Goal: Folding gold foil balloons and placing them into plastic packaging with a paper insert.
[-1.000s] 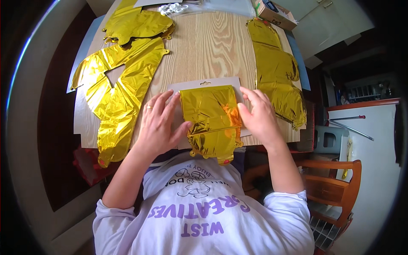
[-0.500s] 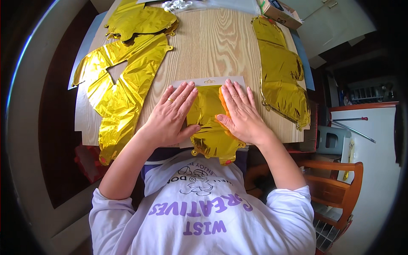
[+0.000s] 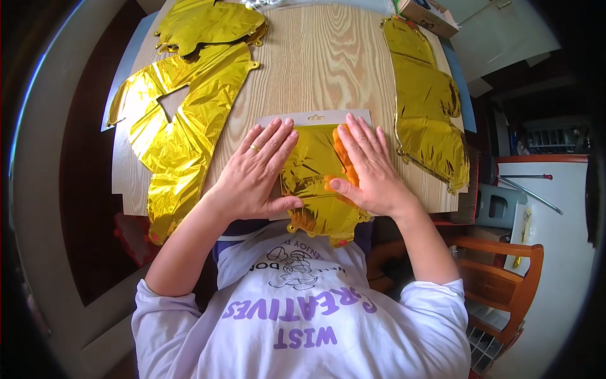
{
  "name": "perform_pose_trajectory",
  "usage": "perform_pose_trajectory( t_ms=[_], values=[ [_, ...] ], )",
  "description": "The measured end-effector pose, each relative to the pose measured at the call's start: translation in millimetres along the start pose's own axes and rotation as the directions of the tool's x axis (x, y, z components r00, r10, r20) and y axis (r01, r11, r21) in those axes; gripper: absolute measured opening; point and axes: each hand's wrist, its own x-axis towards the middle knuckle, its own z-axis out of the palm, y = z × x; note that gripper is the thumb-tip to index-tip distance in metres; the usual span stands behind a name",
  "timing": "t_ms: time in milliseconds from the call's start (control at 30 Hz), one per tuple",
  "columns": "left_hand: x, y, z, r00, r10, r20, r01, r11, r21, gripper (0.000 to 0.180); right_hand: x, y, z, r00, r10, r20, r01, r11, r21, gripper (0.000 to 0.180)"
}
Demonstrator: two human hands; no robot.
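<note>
The left hand [image 3: 252,169] and right hand [image 3: 374,169], open and clamping nothing, flank folded gold foil [image 3: 310,155]. Apparent step: flattening; the next move calls for even pressure.

Brown wooden chair [image 3: 492,289] at right, pale floor [image 3: 558,252], white cabinet [image 3: 511,38] beyond.

Both hands [image 3: 251,172] [image 3: 371,170] flat, palm-dn

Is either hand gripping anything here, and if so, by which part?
Nothing is gripped: the left hand and right hand lie flat over opposite side edges of the folded gold foil.
</note>
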Motion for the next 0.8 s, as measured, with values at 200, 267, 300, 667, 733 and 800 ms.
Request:
perform_pose_trajectory(
  t_ms=[200,267,300,667,733,800],
  values=[
    [0.0,0.5,2.8,1.000,-0.012,-0.014,0.012,1.000,0.013,0.112,-18.4,-7.9,-15.8,0.992,-0.128,0.016,0.129,0.991,-0.022,0.086],
    [0.0,0.4,3.4,0.999,-0.017,-0.031,0.017,1.000,-0.010,0.111,-25.1,-13.0,-12.5,0.989,-0.146,0.020,0.147,0.989,-0.022,0.080],
    [-0.4,1.0,2.9,1.000,-0.014,-0.027,0.014,1.000,-0.002,0.110,-28.2,-15.3,-10.3,0.988,-0.148,0.034,0.148,0.989,-0.020,0.080],
    [-4.4,-5.5,-7.4,0.999,-0.027,-0.027,0.022,0.983,-0.181,0.097,-35.2,-14.7,-9.0,0.987,-0.150,0.059,0.148,0.988,0.031,0.071],
    [-3.2,-5.1,-16.1,0.994,0.026,-0.107,-0.043,0.985,-0.167,0.086,-32.0,-13.8,-18.2,0.987,-0.160,-0.028,0.162,0.985,0.062,0.065],
    [-0.5,-2.7,-23.0,0.984,0.106,-0.140,-0.129,0.978,-0.167,0.075,-39.9,-11.0,-29.1,0.970,-0.217,-0.105,0.222,0.975,0.033,0.062]
  ],
)
